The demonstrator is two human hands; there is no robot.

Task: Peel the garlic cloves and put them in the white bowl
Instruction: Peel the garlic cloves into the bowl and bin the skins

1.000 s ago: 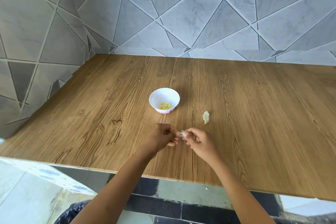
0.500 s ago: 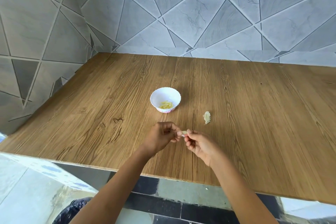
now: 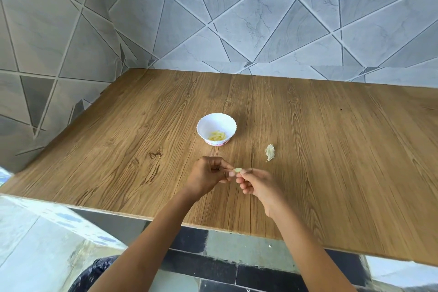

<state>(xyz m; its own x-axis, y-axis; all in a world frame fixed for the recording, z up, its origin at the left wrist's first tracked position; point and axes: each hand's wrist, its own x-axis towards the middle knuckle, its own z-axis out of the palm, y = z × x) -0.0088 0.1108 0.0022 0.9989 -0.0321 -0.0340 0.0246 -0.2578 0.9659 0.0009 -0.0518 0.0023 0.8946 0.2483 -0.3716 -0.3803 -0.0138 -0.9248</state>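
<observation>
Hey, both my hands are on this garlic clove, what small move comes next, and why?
Probably pull the right hand away to strip skin, since it and the left hand both pinch the garlic clove; whether skin remains is too small to tell. The white bowl beyond holds peeled cloves.

White bowl (image 3: 216, 124) (pink-patterned base), brown woodgrain table (image 3: 331, 149), grey marbled triangular tiles (image 3: 248, 19).

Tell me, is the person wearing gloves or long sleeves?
No gloves! The left hand and right hand are bare. The left forearm and right forearm are bare too, with no sleeves in view. No watch, bracelet or ring shows.
</observation>
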